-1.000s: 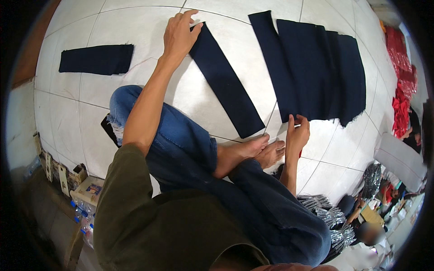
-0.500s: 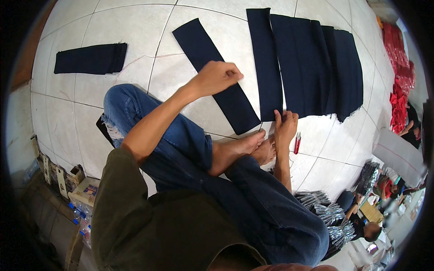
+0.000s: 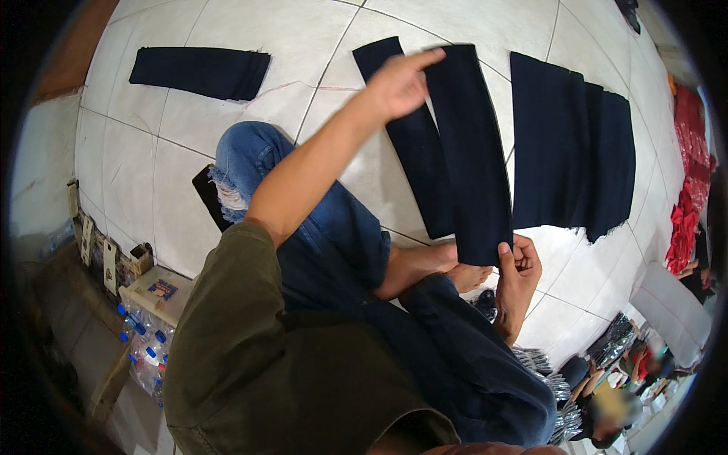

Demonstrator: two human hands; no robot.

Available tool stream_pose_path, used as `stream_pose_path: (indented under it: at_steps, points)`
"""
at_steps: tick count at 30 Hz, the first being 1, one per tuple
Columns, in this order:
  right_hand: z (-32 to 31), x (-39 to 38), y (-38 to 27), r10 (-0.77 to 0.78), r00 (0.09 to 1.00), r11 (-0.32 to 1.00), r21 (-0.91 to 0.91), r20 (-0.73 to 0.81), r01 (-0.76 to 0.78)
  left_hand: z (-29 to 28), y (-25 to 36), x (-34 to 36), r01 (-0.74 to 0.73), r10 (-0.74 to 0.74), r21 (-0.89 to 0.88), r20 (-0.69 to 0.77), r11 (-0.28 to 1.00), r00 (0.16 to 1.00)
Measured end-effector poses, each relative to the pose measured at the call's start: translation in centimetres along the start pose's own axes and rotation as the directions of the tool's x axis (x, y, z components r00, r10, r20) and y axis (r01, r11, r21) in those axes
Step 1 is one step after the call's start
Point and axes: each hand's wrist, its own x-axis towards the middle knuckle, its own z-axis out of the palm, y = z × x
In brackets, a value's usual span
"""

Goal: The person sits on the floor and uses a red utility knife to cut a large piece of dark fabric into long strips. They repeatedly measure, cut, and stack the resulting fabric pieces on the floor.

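A dark navy fabric strip (image 3: 472,152) is stretched lengthwise between my hands, its near end over my bare feet. My left hand (image 3: 402,85) pinches the far left corner of this strip. At the near right corner, my right hand (image 3: 519,265) grips the edge between thumb and fingers. Another navy strip (image 3: 417,178) lies slanted on the tiles, partly beneath the held one and my left hand. To the right, several overlapping navy fabric pieces (image 3: 550,144) lie spread out, with frayed threads along the near edge.
A folded navy stack (image 3: 199,73) lies on the tiled floor (image 3: 250,45) at the far left. Plastic bottles (image 3: 148,349) with blue caps stand by a box at left. At right are red wrapped goods (image 3: 686,189), a pale sack (image 3: 671,311), silvery bundles and other people.
The strip at the left of the spread pieces has been pulled away leftward, now over the slanted strip. My left hand has reached its far corner; the view has shifted.
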Motion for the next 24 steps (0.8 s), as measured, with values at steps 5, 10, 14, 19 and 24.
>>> stream_pose_path:
  at_steps: [5,10,14,19,24]
  points:
    - [0.0,0.9,2.4,0.096,0.995,0.995,-0.018,-0.014,-0.096,-1.1,6.9,-5.0,-0.018,0.294,0.744,-0.241,0.668,0.925]
    - [0.0,2.6,6.0,0.185,0.982,0.976,-0.127,0.036,-0.179,-5.1,6.3,-3.4,0.04,0.517,0.964,-0.176,0.263,0.838]
    - [-0.1,2.8,7.6,0.253,0.964,0.961,-0.131,0.08,-0.242,-5.1,6.6,-3.2,0.064,0.583,0.986,-0.143,0.154,0.8]
    - [0.5,3.7,9.1,0.167,0.984,0.959,-0.242,0.066,-0.147,-5.0,6.7,-2.5,0.135,0.61,0.986,-0.164,0.094,0.775]
    - [2.4,4.2,7.4,0.228,0.97,0.732,-0.641,-0.088,-0.23,-6.8,5.5,-1.4,0.077,0.676,0.997,-0.055,-0.002,0.735]
